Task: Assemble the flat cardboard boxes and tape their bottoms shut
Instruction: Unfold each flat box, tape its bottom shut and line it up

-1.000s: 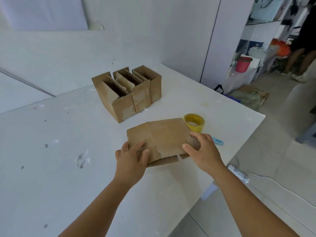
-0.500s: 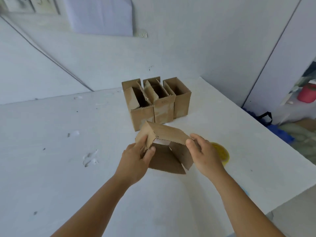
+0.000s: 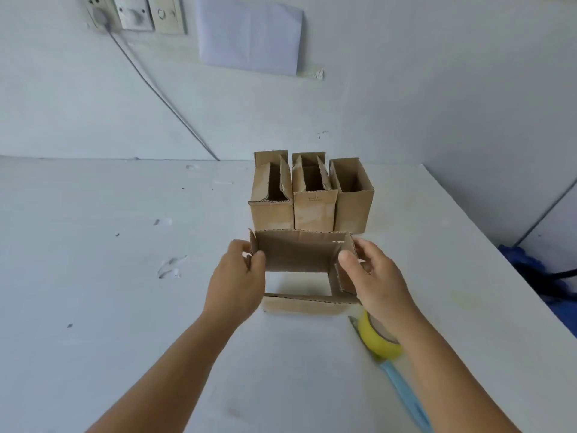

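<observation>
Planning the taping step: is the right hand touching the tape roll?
Cannot tell. In the head view the right hand grips the open box, and its wrist overlaps the tape roll.

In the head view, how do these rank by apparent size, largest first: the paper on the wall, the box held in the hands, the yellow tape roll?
1-2. Paper on the wall and held box: too alike to rank; the box is also nearer.
3. Yellow tape roll, partly hidden.

Table [image 3: 109,307]: three standing boxes [image 3: 310,195] in a row at the far side, touching side by side. Nearer, an opened box [image 3: 299,250] between left hand [image 3: 237,282] and right hand [image 3: 379,282]. Tape roll [image 3: 379,339] near right, beside a handled tool [image 3: 406,395].
</observation>
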`<state>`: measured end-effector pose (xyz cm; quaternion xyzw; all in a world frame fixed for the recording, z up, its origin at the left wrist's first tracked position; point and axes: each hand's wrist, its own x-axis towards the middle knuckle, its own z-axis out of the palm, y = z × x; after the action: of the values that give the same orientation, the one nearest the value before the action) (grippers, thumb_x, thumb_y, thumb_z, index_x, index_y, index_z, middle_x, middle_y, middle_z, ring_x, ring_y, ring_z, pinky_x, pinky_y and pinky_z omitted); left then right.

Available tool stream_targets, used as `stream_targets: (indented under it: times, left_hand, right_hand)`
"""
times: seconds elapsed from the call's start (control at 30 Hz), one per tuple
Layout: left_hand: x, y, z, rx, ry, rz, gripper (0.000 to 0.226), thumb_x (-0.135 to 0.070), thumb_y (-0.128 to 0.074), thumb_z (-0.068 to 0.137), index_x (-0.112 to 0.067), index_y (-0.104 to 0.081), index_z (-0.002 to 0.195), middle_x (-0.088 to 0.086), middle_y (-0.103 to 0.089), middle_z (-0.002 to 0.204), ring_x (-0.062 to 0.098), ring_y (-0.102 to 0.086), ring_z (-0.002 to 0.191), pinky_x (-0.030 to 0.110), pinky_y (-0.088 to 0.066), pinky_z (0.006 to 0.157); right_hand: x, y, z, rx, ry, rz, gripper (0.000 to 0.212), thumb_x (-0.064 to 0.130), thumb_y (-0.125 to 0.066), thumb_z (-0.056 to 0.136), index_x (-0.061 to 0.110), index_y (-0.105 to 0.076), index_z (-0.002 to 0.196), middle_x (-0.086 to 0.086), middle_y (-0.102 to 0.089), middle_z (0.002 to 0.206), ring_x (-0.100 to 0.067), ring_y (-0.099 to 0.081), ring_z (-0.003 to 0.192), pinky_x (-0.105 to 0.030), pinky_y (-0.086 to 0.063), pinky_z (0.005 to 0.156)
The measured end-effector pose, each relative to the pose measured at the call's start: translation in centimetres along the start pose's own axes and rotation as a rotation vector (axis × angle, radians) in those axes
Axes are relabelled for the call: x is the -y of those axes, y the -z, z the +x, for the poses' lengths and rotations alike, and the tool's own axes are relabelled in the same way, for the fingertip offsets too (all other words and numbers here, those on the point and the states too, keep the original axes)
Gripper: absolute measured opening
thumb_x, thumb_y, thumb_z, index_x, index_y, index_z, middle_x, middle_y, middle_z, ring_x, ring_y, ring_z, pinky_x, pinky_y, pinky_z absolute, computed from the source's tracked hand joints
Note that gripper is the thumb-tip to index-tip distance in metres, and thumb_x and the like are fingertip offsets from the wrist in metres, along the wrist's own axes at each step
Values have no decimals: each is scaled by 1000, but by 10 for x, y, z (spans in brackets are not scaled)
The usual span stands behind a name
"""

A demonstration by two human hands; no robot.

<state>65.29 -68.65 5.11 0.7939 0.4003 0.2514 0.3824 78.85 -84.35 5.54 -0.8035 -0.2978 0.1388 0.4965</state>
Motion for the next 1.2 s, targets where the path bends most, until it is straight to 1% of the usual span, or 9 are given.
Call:
stream_targets:
  times: [0.13,0.27,0.37,0.53,0.63,0.77,0.87,1.03,1.2]
  left_hand:
    - [0,2,-3,-17,20,12,16,-27,-43,96,-20,-46,110,-1,-64,84,15,-59,78,25,-38,57]
    - [9,0,1,30,-87,-18,32,-49,-36,94,-28,-60,102,-7,-62,84,11,-60,81,26,-45,66]
    - [15,-2,0,165,-219,-8,61,-56,-21,96,-14,-63,86,-2,-59,85,7,-50,88,23,-43,69]
    - [36,1,4,311,-273,-4,87,-87,-19,69,-37,-51,132,-14,-42,121,4,-31,116,17,-24,96]
    - [41,1,13,390,-314,80,103,-95,-15,60,-37,-35,143,-21,-28,122,3,-23,114,15,-23,95]
    - [44,0,17,404,-392,152,105,-94,-14,62,-35,-26,148,-23,-21,117,4,-21,111,14,-25,93]
    - [47,-2,13,363,-429,134,103,-92,-13,66,-32,-25,148,-18,-22,117,5,-22,110,2,-26,88]
    - [47,0,9,430,-529,224,92,-78,-27,75,-28,-17,151,-23,-14,111,4,-20,107,19,-29,94]
    - [42,-7,12,205,-581,139,56,-50,-37,90,-24,-42,140,-14,-39,113,5,-33,107,13,-32,90]
  right_hand:
    - [1,0,2,63,6,94,17,33,-45,97,47,-54,100,10,-59,103,-3,-59,87,-18,-47,73]
    - [-7,-7,5,67,28,60,38,40,-40,97,26,-54,130,7,-57,127,-8,-54,115,-26,-41,100]
    - [-13,-12,8,75,71,68,55,57,-31,94,24,-56,131,13,-56,131,-1,-47,124,-10,-34,98]
    - [-23,-19,8,6,115,98,50,45,-28,92,25,-54,128,20,-60,120,0,-53,117,-17,-40,99]
    - [-27,-26,8,-40,140,30,51,51,-25,92,28,-50,130,24,-59,115,-1,-52,116,-12,-36,94]
    - [-26,-30,8,-165,144,-31,55,48,-29,92,17,-45,135,9,-44,127,-2,-48,110,-1,-38,80]
    - [-30,-30,9,-117,128,-75,59,50,-22,94,19,-42,140,5,-39,140,-5,-39,125,-10,-33,96]
    - [-30,-25,14,-47,107,-80,63,48,-20,90,15,-53,132,4,-44,136,0,-37,122,5,-22,94]
    - [-23,-24,19,-27,165,-124,63,55,-24,89,16,-52,130,7,-52,127,-2,-46,114,2,-30,87]
